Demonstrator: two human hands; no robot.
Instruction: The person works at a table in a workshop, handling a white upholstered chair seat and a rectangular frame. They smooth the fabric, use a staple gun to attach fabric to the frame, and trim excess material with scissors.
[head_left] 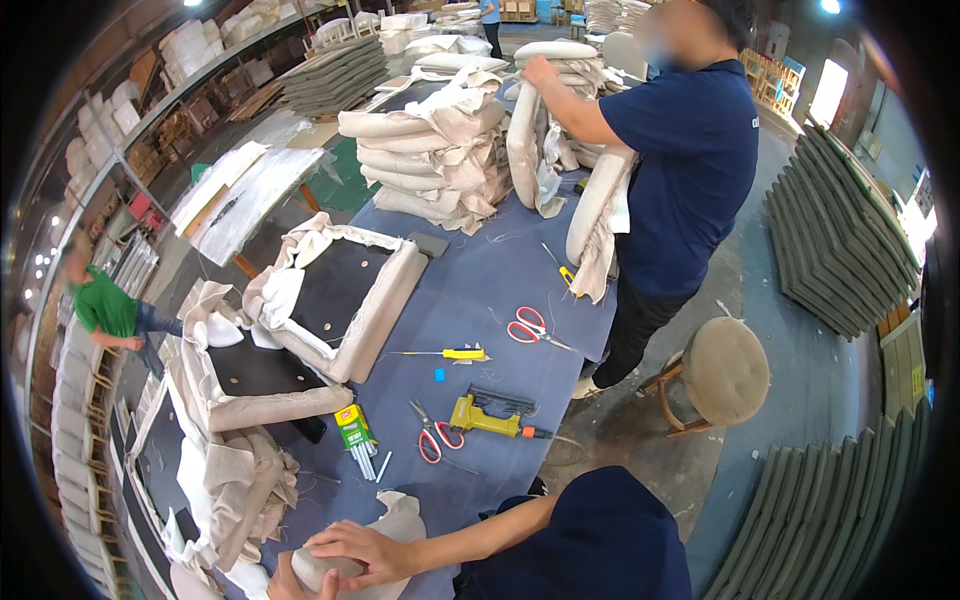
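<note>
At the lower edge, both my hands are on a beige fabric-covered seat cushion [400,520]. My right hand [360,550] lies over a rounded corner of it, fingers curled against the cloth. My left hand [287,582] grips the same corner from the other side, partly cut off by the picture's edge. Just beyond lie silvery staple strips with a green and yellow box [354,428], red-handled scissors [432,443] and a yellow-green staple gun [487,415] with an orange hose fitting. To the left, loose beige cloth spills from stacked seat cushions [235,490].
Upturned cushions with black undersides [345,285] lie on the blue-grey table [470,300]. Farther off are a yellow screwdriver [462,353], more scissors [530,325] and a cushion pile [430,150]. A co-worker [690,170] handles cushions across the table; a round stool [725,372] stands right.
</note>
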